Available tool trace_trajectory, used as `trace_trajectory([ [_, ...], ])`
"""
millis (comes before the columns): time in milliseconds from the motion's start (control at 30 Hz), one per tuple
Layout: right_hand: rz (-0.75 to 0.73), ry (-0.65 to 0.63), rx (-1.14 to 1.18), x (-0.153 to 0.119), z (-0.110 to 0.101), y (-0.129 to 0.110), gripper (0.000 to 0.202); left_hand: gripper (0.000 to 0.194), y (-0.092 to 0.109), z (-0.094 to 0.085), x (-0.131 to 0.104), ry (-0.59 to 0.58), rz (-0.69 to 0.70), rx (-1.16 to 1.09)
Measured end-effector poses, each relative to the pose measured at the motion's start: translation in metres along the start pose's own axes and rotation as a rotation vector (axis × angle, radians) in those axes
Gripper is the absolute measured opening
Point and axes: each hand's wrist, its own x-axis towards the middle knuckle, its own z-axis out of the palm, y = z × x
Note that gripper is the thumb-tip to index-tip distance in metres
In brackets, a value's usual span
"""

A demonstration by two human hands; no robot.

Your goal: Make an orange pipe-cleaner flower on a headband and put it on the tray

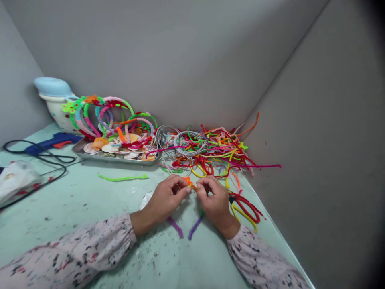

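Note:
An orange pipe cleaner [189, 181], bent into small loops, is pinched between my two hands. My left hand [168, 196] grips its left part with thumb and forefinger. At its right end the fingers of my right hand [214, 198] are closed on it. Two purple pipe cleaner ends [175, 227] [195, 228] show on the table below my hands; their upper parts are hidden by the hands. A bright green pipe cleaner [123, 178] lies to the left.
A metal tray [120, 160] holds shells and colourful hoops. Behind my hands is a heap of pipe cleaners [222, 140] with a wire coil [191, 143]. Scissors [245, 208] lie right. A blue glue gun [54, 142], its cord and a white-blue container [57, 104] stand left.

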Motion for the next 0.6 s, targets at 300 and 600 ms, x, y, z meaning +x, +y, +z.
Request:
trace_trajectory([
  [300,0.155,-0.082,0.191,-0.0022,-0.0013,0.0029,0.009,0.027,0.0032,-0.0018,-0.0022,0.002,0.025,-0.004],
  [600,0.183,-0.136,0.231,-0.0037,-0.0032,0.005,0.026,0.015,-0.0029,0.0034,-0.0012,0.003,-0.033,-0.045],
])
